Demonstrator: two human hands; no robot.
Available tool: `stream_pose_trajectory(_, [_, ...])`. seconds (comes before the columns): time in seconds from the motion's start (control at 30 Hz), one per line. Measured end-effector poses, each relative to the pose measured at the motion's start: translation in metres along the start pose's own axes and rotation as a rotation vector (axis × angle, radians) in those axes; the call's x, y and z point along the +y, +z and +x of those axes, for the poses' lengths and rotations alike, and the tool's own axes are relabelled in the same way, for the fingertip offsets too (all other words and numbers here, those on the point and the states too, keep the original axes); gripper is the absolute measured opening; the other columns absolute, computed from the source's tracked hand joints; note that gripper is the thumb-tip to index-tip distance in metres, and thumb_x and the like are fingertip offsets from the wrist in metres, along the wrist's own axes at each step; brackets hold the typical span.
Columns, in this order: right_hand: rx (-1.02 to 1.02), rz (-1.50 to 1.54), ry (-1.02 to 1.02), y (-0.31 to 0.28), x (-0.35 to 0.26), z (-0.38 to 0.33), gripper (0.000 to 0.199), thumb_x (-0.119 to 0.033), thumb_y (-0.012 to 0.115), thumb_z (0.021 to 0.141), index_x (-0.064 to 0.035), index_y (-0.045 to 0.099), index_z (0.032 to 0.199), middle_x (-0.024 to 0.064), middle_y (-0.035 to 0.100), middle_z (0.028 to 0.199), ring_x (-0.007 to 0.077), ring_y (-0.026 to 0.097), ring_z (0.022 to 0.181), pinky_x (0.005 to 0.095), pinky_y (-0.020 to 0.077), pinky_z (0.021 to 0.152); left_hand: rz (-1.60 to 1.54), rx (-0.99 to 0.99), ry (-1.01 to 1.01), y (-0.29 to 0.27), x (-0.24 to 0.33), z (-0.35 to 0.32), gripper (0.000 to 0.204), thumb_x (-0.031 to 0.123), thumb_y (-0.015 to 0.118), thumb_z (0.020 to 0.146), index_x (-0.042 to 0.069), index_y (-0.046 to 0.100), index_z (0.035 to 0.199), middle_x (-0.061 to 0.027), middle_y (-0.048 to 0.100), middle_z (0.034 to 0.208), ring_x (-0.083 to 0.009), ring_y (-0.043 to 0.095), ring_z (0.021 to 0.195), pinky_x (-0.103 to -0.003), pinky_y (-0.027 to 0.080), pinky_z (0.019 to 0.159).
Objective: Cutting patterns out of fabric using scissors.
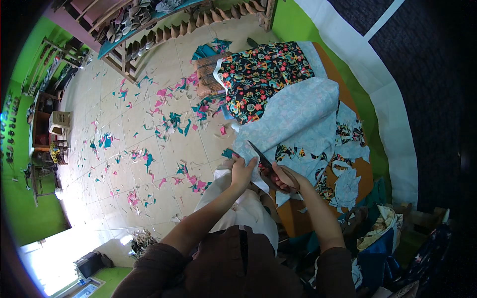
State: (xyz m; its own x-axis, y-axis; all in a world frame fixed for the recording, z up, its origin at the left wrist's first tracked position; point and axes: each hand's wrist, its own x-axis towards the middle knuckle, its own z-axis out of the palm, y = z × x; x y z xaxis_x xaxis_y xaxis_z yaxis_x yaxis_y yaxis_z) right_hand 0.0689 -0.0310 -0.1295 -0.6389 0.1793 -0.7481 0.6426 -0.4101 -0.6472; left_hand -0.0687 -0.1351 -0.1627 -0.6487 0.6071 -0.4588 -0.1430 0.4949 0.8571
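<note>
My right hand (284, 179) grips a pair of dark scissors (262, 156), their blades pointing up and left over the cloth. Close beside it, my left hand (242, 173) is closed on a pale piece of fabric (256, 177) above my lap. Folded over on the table lies a large floral cloth, its pale blue back (293, 107) facing up. Its black printed side with red flowers (263, 74) shows at the far end. Cut scraps of the same cloth (348, 186) are piled to the right of my hands.
An orange-brown table (367, 169) carries the cloth. Pink and teal scraps (174, 121) litter the tiled floor (174, 149) to the left. A rack (119, 62) with rows of shoe forms (198, 21) stands at the back. Fabric bundles (382, 228) lie at the lower right.
</note>
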Motion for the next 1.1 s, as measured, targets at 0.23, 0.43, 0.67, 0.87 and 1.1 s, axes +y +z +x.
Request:
stream_pose_trajectory(0.23, [-0.080, -0.097, 0.068, -0.014, 0.005, 0.008, 0.071, -0.074, 0.025, 0.069, -0.0053, 0.042, 0.060, -0.0036, 0.033, 0.045, 0.0054, 0.029, 0.033, 0.0191, 0.0256, 0.031, -0.106, -0.064, -0.008, -0.004, -0.005, -0.002, 0.025, 0.021, 0.061, 0.075, -0.002, 0.054, 0.071, -0.0038, 0.053, 0.063, -0.0083, 0.047, 0.056, -0.025, 0.038, 0.050])
stream_pose_trajectory(0.43, [-0.138, -0.020, 0.114, -0.006, -0.009, 0.010, 0.069, -0.073, 0.026, 0.069, -0.0079, 0.046, 0.063, -0.0051, 0.033, 0.046, 0.0034, 0.028, 0.035, 0.0175, 0.0248, 0.031, -0.071, -0.107, -0.053, -0.006, -0.014, -0.003, 0.025, 0.021, 0.060, 0.076, -0.003, 0.054, 0.079, -0.0057, 0.055, 0.072, -0.0107, 0.051, 0.066, -0.024, 0.039, 0.057])
stream_pose_trajectory(0.67, [-0.141, -0.083, 0.077, -0.003, -0.019, 0.006, 0.073, -0.070, 0.027, 0.072, -0.0059, 0.053, 0.096, -0.0060, 0.034, 0.050, 0.0026, 0.029, 0.038, 0.0169, 0.0241, 0.032, -0.045, -0.086, -0.082, -0.012, -0.005, -0.005, 0.033, 0.029, 0.062, 0.073, -0.002, 0.052, 0.065, -0.0055, 0.051, 0.059, -0.0108, 0.045, 0.052, -0.028, 0.036, 0.048])
stream_pose_trajectory(0.87, [-0.201, 0.094, 0.051, 0.002, -0.018, 0.010, 0.066, -0.065, 0.031, 0.076, -0.0051, 0.053, 0.092, -0.0059, 0.034, 0.054, 0.0026, 0.030, 0.042, 0.0162, 0.0248, 0.034, -0.187, -0.171, -0.027, -0.013, -0.009, -0.008, 0.031, 0.026, 0.062, 0.074, -0.003, 0.053, 0.069, -0.0064, 0.052, 0.060, -0.0119, 0.047, 0.055, -0.028, 0.038, 0.052])
stream_pose_trajectory(1.1, [-0.176, -0.045, 0.039, -0.002, -0.026, 0.006, 0.063, -0.065, 0.032, 0.075, -0.0085, 0.053, 0.091, -0.0067, 0.032, 0.056, 0.0014, 0.025, 0.043, 0.0159, 0.0198, 0.034, -0.089, -0.217, -0.027, -0.019, -0.030, 0.002, 0.033, 0.028, 0.061, 0.074, -0.005, 0.054, 0.070, -0.0076, 0.052, 0.060, -0.0121, 0.048, 0.055, -0.029, 0.038, 0.051])
